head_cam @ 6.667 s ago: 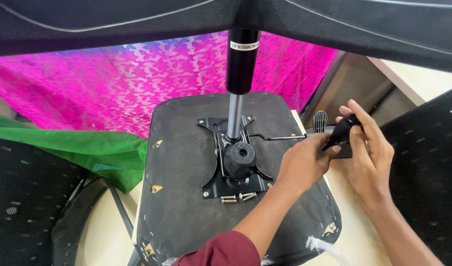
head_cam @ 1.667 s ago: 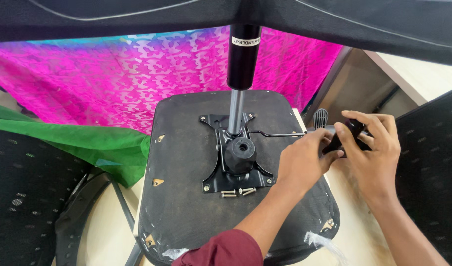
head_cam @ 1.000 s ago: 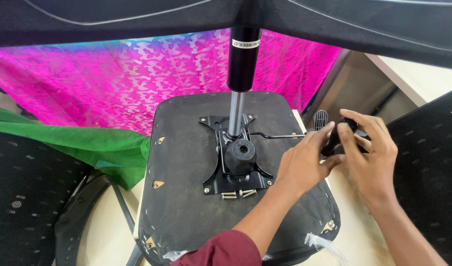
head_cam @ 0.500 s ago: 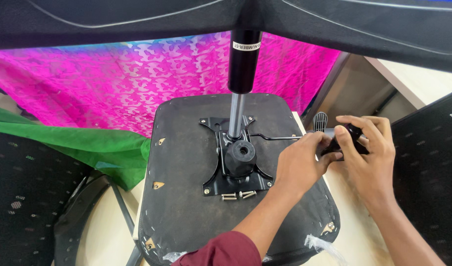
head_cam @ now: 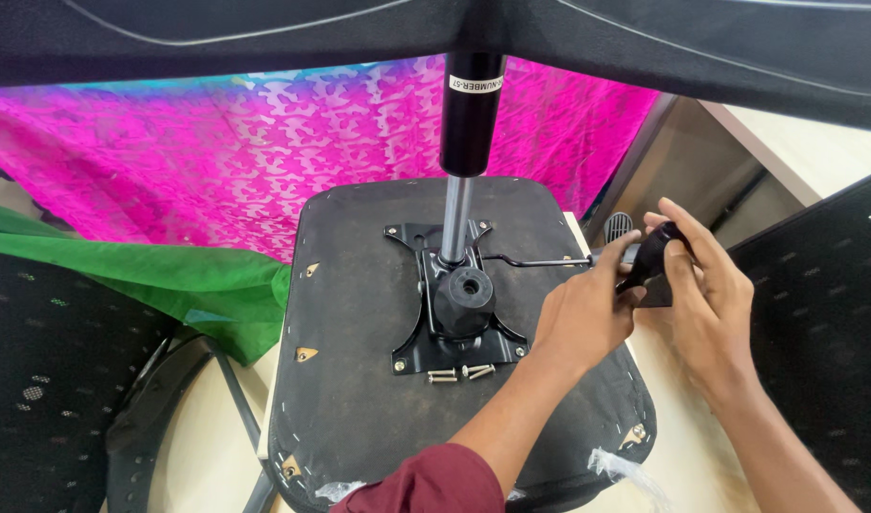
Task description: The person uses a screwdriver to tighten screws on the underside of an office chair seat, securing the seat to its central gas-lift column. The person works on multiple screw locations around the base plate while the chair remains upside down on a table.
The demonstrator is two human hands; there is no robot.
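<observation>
My right hand (head_cam: 706, 294) has slid up over the black plastic lever handle (head_cam: 650, 256), now pinched between it and my closed left hand (head_cam: 587, 309) at the right edge of the upturned black seat pan (head_cam: 359, 399), seating the grip on its thin metal rod (head_cam: 540, 261).

Upturned chair seat with both hands on the lever handle at right of frame.

Left hand (head_cam: 587, 318) and right hand (head_cam: 706, 285) grip a black handle (head_cam: 652, 255) on the end of a thin lever rod (head_cam: 535, 261) running from the black mechanism plate (head_cam: 459, 318) at seat (head_cam: 359, 399) centre. Gas cylinder (head_cam: 469, 109) stands upright on the plate. Loose screws (head_cam: 461, 373) lie just below the plate. Pink cloth (head_cam: 217, 180) fills the upper left; green cloth (head_cam: 160, 280) at left.
</observation>
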